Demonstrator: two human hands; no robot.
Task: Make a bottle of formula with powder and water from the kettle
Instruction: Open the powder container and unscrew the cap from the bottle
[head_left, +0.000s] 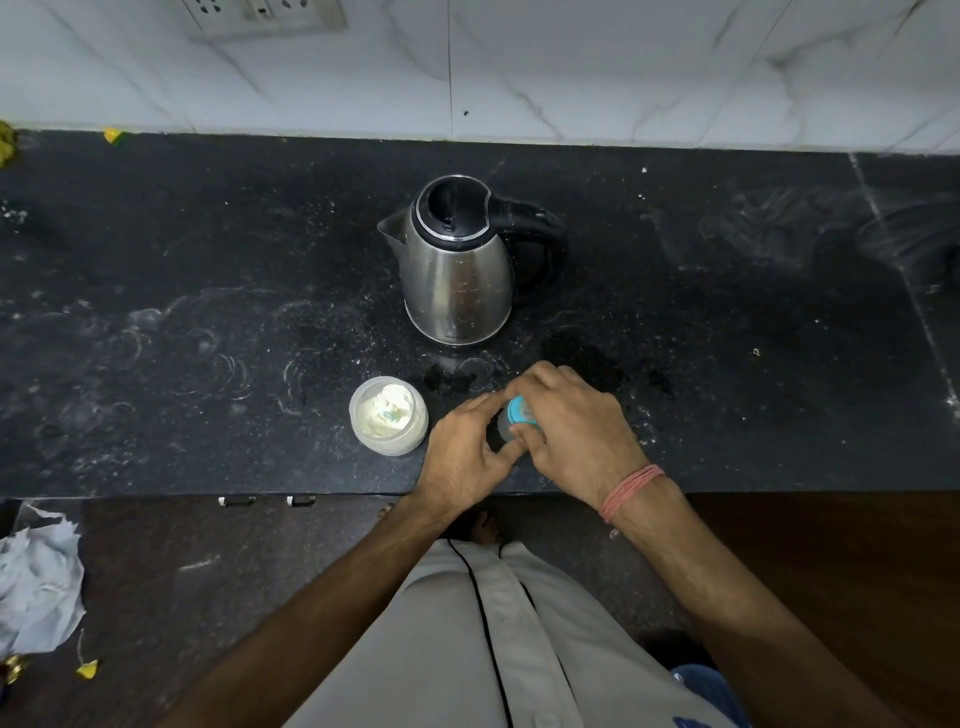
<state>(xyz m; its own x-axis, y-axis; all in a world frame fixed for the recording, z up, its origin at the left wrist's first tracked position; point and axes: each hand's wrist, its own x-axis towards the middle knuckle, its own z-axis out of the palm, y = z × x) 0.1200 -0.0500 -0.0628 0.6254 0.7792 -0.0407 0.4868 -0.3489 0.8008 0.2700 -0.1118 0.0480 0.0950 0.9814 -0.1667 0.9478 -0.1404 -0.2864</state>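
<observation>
A small clear baby bottle (506, 428) with a blue ring cap (518, 410) stands on the black counter near its front edge, mostly hidden by my hands. My left hand (467, 452) holds the bottle's body from the left. My right hand (571, 421) covers the top, fingers curled around the blue cap. To the left stands an open round tub of white powder (388, 415) with a small scoop lying in it. Behind them is a steel electric kettle (457, 260), lid closed, black handle pointing right, spout pointing left.
The black stone counter (208, 312) shows powder smears and a wet patch (587, 358) in front of the kettle. A marble wall with a socket plate (260, 15) runs behind. Crumpled paper (36, 577) lies on the floor at lower left.
</observation>
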